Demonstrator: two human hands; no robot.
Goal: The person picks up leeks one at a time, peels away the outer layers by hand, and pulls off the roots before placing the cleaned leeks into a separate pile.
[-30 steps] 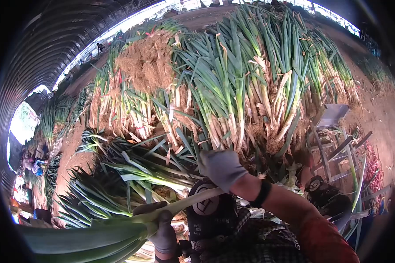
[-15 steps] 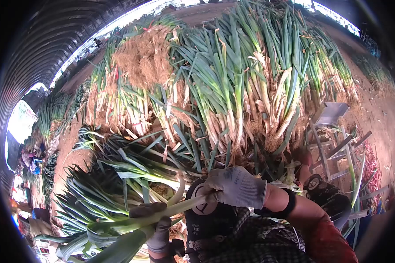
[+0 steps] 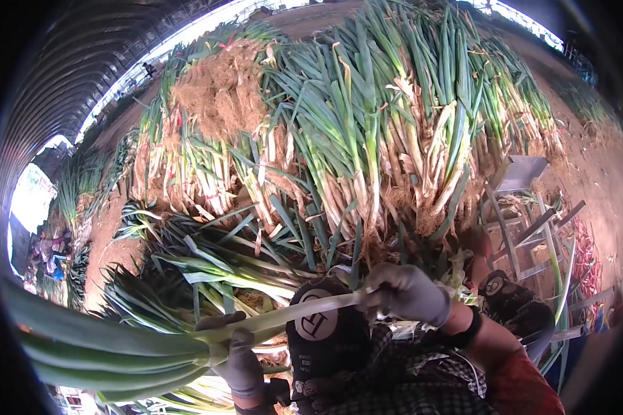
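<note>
A thick green onion [image 3: 280, 320] stretches across my lap between both gloved hands. My left hand [image 3: 239, 360] is wrapped around it where the white stalk meets the broad green leaves, which fan out to the left edge. At the other end, my right hand [image 3: 408, 294] has its fingers closed on the pale root end, and the tip is hidden inside the grip. Beneath the stalk is a dark knee covering [image 3: 325, 349] with a round white emblem. Just beyond my left hand lies a pile of green onions [image 3: 145, 301].
Tall bundles of unpeeled green onions [image 3: 374, 138] stand ahead, with a mass of dry roots [image 3: 221, 93] at the upper left. A metal frame [image 3: 516, 232] with a tray is on the right, near red strips [image 3: 587, 270]. Another person [image 3: 50, 250] is far left.
The green onion has swung so its leaves rise further toward the left edge. My right hand has moved right along with the root end and turned; my left hand still grips the stalk.
</note>
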